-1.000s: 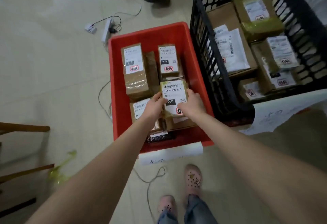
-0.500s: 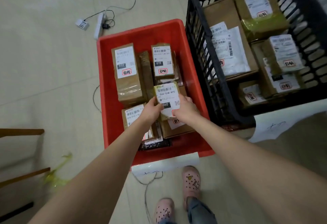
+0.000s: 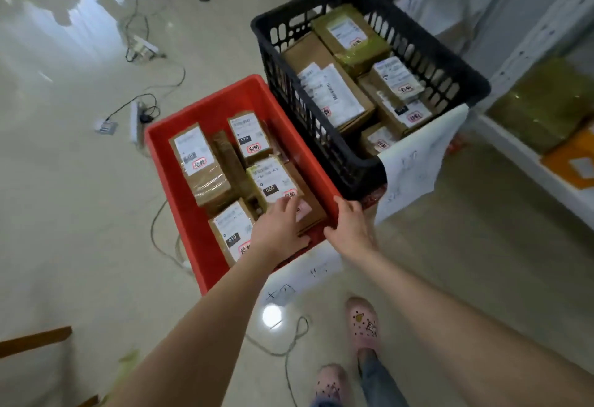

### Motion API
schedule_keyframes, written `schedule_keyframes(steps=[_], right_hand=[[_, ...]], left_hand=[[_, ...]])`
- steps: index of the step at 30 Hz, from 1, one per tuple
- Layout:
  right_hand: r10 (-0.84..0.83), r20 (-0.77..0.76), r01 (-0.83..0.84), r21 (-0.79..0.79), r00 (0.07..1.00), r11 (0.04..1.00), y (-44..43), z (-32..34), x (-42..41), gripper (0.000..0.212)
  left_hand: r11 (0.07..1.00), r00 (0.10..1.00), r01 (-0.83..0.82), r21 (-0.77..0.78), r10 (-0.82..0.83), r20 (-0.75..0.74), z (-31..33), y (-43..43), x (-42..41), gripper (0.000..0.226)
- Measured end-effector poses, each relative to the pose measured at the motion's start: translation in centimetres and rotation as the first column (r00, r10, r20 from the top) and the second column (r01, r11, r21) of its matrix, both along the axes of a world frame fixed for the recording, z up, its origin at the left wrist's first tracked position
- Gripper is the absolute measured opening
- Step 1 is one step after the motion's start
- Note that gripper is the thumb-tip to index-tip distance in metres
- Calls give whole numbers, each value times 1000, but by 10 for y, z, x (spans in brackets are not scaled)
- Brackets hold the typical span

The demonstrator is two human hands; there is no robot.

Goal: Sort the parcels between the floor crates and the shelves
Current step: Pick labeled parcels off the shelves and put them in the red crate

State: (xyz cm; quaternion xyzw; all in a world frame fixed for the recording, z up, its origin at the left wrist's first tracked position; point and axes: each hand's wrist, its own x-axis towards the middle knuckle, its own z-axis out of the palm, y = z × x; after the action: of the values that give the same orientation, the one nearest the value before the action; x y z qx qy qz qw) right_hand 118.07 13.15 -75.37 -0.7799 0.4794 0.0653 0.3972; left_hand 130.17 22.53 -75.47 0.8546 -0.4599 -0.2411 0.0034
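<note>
A glossy pale tiled floor (image 3: 80, 213) mirrors daylight from what may be a window, out of frame. Loose cables (image 3: 167, 82) and a power strip (image 3: 134, 122) trail across it; white metal shelving (image 3: 527, 37) lines the right side.

Motion blur leaves the parcel labels (image 3: 271, 178) in the red crate (image 3: 199, 246) unreadable.

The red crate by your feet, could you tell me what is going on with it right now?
A person is bent over the red crate on the floor, sorting parcels. The left hand rests open above the parcel marked 060, which lies among other boxes inside. The right hand is by the crate's right rim, holding nothing. The black crate beside it is also full, and shelves stand to the right.
</note>
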Motion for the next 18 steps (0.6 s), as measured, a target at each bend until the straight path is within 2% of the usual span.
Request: schedule_keyframes(steps=[3, 6, 10, 18], right_hand=[[-72, -2, 72, -56, 997, 996, -2, 15, -43, 68], [-128, -70, 120, -109, 989, 987, -13, 26, -93, 69], [-226, -152, 199, -173, 962, 965, -30, 36, -168, 72], [-476, -180, 440, -208, 861, 874, -77, 47, -337, 71]], left_hand=[[991, 991, 133, -24, -132, 23, 11, -11, -32, 90], [972, 972, 235, -27, -234, 33, 19, -34, -71, 89], [949, 948, 315, -32, -316, -36, 27, -73, -131, 90], [852, 848, 518, -79, -523, -87, 43, -162, -277, 87]])
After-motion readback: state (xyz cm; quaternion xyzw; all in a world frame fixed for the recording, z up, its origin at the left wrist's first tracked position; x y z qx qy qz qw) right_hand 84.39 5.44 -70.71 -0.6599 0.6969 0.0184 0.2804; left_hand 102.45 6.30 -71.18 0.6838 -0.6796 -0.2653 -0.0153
